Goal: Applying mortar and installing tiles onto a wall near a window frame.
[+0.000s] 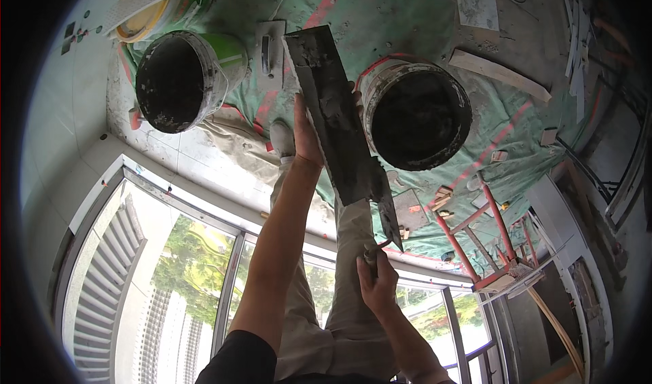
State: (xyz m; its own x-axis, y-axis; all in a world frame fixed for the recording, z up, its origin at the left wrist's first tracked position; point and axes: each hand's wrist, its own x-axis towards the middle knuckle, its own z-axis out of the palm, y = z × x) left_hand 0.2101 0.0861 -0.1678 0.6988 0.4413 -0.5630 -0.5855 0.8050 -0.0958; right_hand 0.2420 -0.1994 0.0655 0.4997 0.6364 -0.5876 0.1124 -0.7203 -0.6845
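Head view: the left hand [309,131], spread wide, likely for balance, holds a long black-smeared tile [334,122], while the right hand [378,283] curls around a pointed metal trowel [388,215].

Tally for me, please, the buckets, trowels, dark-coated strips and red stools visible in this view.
Buckets: 3 (left bucket, right bucket, yellow-rimmed bucket)
Trowels: 2 (held trowel in the right hand, floor trowel)
Dark-coated strips: 1 (held strip in the left hand)
Red stools: 1 (red stool)
Total: 7
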